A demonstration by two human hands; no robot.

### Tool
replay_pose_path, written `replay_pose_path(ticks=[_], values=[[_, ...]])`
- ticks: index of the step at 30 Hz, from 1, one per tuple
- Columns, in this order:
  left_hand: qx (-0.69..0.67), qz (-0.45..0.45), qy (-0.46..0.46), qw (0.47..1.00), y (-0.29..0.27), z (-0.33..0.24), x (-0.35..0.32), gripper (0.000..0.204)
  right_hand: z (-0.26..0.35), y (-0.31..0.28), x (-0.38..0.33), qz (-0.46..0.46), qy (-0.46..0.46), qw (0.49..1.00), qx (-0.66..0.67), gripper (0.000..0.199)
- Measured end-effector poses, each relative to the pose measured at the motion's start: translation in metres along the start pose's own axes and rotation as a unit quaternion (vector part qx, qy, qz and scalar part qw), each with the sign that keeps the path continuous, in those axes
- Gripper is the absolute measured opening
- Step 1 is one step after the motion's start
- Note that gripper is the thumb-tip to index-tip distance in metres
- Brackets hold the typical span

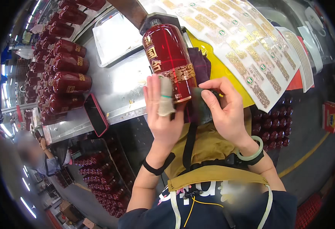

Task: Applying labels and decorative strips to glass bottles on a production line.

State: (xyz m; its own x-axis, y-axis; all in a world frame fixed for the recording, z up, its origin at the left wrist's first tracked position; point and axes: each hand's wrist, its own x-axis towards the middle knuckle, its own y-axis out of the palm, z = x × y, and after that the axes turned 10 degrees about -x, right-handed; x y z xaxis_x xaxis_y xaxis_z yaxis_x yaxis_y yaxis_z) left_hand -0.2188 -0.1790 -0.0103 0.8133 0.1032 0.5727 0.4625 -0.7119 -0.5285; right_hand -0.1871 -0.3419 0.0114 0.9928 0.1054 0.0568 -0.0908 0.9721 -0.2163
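Two hands meet at the lower end of one dark red glass bottle (169, 57), which lies tilted on the steel workbench (125, 91) with its neck pointing away from me and its base toward the wearer's chest. I read the bottle as glossy and translucent, with gold characters down its side and an ornate gold band label around the lower body. The left hand (163, 114) lies flat against the bottle's base end, fingers straight and together, one finger wrapped in a pale fabric cot (166, 97). The right hand (222, 110) is curled, thumb and fingertips pinching a dark cloth pad (200, 100) pressed just beside the gold band. A purple cloth (201, 65) lies under the bottle, over a yellow sheet (220, 72). Sheets of gold labels (247, 42) spread across the bench to the right. Rows of finished red bottles (66, 72) lie stacked at the left, and a red-edged phone (96, 114) rests near the bench edge. A pale green bangle (253, 152) circles the right wrist.
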Motion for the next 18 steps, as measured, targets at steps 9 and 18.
replay_pose_path(ticks=[9, 18], values=[[-0.01, -0.014, -0.015, 1.0, -0.006, 0.013, -0.009, 0.058, -0.011, 0.002, 0.003, -0.024, -0.002, 1.0, 0.012, 0.01], [-0.006, -0.013, 0.006, 1.0, -0.003, 0.011, -0.005, 0.061, -0.017, -0.006, 0.007, -0.032, -0.004, 0.997, -0.065, 0.012]])
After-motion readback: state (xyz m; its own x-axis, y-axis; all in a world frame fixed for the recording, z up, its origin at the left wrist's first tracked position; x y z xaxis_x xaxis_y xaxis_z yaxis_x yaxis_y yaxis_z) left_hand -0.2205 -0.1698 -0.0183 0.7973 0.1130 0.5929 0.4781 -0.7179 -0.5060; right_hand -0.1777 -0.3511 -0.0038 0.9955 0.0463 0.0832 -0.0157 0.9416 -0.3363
